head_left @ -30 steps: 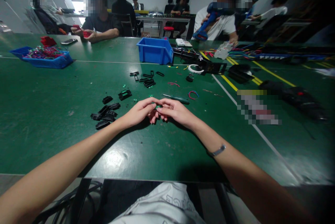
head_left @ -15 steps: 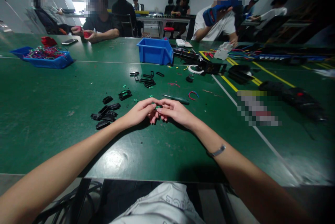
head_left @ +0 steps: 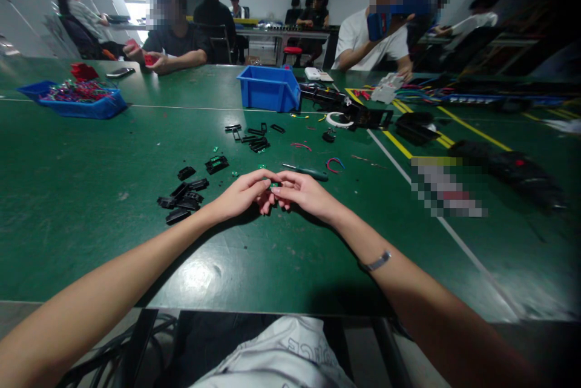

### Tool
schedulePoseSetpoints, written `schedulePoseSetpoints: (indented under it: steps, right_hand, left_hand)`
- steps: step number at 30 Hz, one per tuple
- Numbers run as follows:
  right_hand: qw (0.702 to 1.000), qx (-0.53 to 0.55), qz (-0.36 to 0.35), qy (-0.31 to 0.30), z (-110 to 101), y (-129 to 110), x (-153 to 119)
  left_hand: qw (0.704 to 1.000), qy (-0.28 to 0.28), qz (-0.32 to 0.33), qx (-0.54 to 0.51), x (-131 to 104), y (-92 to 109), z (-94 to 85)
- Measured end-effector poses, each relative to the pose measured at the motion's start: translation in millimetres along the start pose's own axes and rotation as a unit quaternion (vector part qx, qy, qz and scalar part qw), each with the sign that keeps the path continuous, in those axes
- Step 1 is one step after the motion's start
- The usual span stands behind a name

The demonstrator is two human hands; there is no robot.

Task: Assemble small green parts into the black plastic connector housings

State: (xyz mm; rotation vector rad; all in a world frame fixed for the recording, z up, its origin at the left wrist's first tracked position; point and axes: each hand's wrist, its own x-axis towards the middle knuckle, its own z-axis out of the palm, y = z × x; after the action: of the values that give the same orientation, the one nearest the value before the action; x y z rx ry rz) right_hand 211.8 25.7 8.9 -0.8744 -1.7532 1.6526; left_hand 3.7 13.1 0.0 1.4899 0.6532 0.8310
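Note:
My left hand and my right hand meet over the table, fingers curled and closed around a small green piece. Most of that piece is hidden by my fingers and thumbs, so its kind does not show. Just beyond my right hand lies a screwdriver with a dark green handle. Left of my left hand is a heap of black plastic housings. A black housing with green inside lies farther off, among tiny green bits.
Black rectangular frames and short wires lie beyond my hands. Farther back stand a blue bin and a blue tray of wires. Dark tools lie at the right. Co-workers sit across the table.
My hands keep the same place and hold. Across the table at right, a co-worker's blue object has shifted and turned slightly.

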Motion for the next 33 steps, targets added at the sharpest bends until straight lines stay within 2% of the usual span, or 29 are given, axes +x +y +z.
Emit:
schedulePoseSetpoints:
  steps: [33]
  right_hand:
    - [1.0,0.006,0.003,0.0,-0.1,0.6,0.3]
  left_hand:
    - [1.0,0.0,-0.005,-0.014,-0.3,-0.8,-0.2]
